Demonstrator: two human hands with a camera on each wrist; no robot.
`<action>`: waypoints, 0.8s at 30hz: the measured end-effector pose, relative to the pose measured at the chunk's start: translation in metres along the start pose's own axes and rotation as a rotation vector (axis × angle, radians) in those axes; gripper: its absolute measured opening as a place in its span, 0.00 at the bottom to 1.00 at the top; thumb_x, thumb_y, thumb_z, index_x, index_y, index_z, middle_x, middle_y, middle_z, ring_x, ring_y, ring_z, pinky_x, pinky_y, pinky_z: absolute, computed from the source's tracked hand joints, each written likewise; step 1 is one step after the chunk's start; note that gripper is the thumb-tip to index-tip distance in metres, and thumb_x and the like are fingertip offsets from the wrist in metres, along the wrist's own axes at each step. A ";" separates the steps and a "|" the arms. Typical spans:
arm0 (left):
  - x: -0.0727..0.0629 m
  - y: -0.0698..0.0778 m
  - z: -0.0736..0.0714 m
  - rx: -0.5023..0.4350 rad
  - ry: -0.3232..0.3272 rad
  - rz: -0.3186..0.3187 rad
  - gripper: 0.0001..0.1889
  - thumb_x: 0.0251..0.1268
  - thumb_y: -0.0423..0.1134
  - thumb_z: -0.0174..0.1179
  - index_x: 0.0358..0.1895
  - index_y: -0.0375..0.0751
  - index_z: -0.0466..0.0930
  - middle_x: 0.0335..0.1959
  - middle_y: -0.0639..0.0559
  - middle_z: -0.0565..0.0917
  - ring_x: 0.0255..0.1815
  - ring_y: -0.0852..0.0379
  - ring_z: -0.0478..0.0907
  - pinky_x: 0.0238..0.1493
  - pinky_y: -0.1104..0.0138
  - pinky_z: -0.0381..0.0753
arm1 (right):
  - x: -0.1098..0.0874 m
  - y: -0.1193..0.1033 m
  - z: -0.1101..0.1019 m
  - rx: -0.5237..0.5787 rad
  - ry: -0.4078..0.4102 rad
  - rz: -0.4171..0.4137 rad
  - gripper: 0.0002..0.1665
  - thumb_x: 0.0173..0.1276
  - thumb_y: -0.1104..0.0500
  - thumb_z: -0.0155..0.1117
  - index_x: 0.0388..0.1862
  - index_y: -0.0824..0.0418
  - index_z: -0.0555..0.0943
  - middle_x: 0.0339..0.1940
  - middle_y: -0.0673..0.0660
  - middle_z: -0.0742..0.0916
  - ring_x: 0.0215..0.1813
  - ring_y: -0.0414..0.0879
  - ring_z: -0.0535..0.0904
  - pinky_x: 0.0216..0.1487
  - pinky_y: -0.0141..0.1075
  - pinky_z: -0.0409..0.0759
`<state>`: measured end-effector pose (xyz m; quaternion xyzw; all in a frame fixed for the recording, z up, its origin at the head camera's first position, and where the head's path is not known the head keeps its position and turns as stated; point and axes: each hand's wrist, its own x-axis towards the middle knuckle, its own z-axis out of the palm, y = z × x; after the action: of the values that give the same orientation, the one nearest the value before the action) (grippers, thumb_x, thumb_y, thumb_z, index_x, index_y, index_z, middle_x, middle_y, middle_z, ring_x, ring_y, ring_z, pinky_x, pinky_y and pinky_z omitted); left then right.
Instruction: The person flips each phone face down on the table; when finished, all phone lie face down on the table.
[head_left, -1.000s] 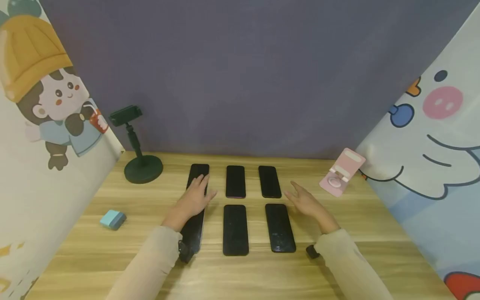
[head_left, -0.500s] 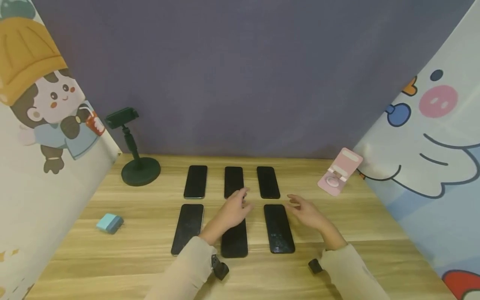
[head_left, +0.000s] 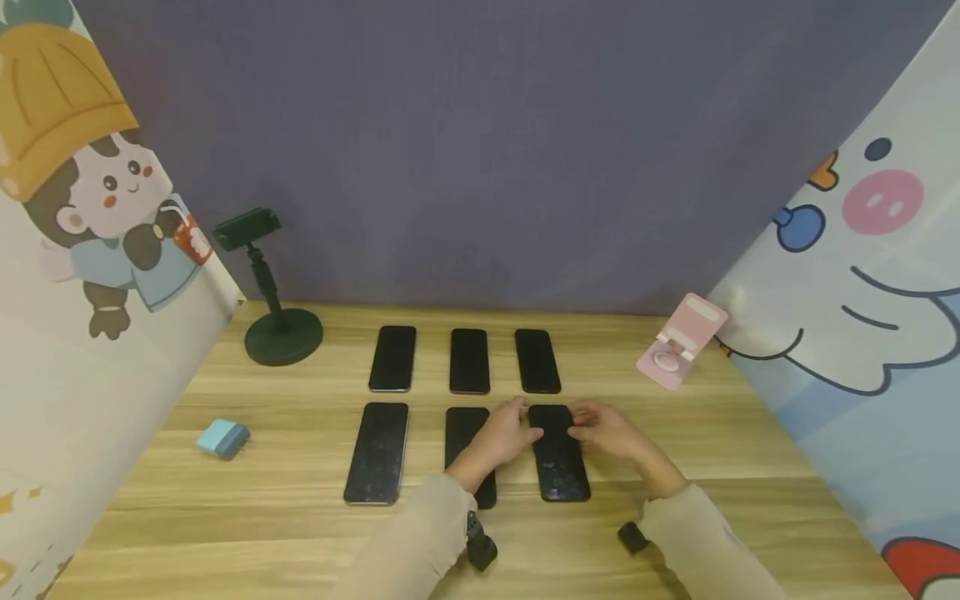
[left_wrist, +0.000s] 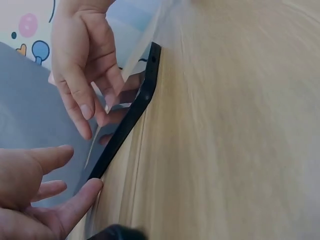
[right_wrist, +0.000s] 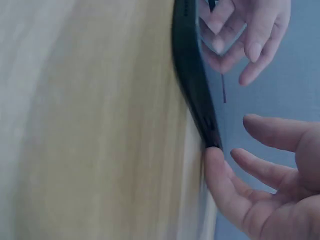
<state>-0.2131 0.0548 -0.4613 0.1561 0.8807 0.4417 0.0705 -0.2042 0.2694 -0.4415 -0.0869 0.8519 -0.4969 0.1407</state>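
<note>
In the head view, the front right black smartphone [head_left: 562,468] lies screen up on the wooden table. My left hand [head_left: 502,437] is at its upper left side, with the forearm across the front middle phone [head_left: 463,428]. My right hand [head_left: 609,430] is at the opposite side. The left wrist view has one fingertip of my left hand [left_wrist: 30,195] right at the dark edge of the phone [left_wrist: 131,116]. Seen from the right wrist, a fingertip of my right hand [right_wrist: 270,195] meets the phone's end corner. Neither hand curls round it.
A back row holds three phones, left [head_left: 393,358], middle [head_left: 469,362] and right [head_left: 537,362]. Another phone [head_left: 377,454] lies front left. A dark green stand [head_left: 283,337] and a blue charger plug [head_left: 222,438] are on the left; a pink phone stand [head_left: 681,342] is back right.
My left hand has moved right, from the left-hand phones past the middle ones to the front right phone. My right hand has come slightly lower, to that phone's side. The phones show no clear shift.
</note>
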 end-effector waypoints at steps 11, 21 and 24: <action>0.003 0.006 0.014 0.108 0.021 -0.012 0.22 0.58 0.34 0.70 0.55 0.31 0.79 0.45 0.40 0.77 0.40 0.50 0.78 0.44 0.61 0.79 | 0.010 -0.003 0.005 0.038 0.062 0.193 0.28 0.62 0.75 0.64 0.61 0.76 0.70 0.50 0.74 0.76 0.44 0.58 0.80 0.38 0.46 0.84; 0.000 0.011 0.012 0.114 0.014 -0.052 0.21 0.60 0.33 0.68 0.55 0.31 0.79 0.43 0.44 0.75 0.36 0.53 0.77 0.42 0.62 0.80 | 0.015 -0.003 0.005 0.076 0.102 0.195 0.28 0.59 0.77 0.64 0.61 0.75 0.72 0.49 0.71 0.77 0.37 0.50 0.79 0.32 0.40 0.83; 0.000 0.011 0.013 0.122 0.019 -0.051 0.20 0.60 0.33 0.69 0.55 0.31 0.80 0.46 0.41 0.76 0.41 0.50 0.78 0.45 0.60 0.80 | 0.014 -0.003 0.002 0.127 0.075 0.158 0.29 0.61 0.76 0.63 0.63 0.76 0.70 0.53 0.74 0.75 0.38 0.50 0.78 0.33 0.39 0.83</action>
<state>-0.2072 0.0702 -0.4603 0.1334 0.9103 0.3866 0.0639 -0.2165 0.2625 -0.4424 0.0084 0.8275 -0.5404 0.1524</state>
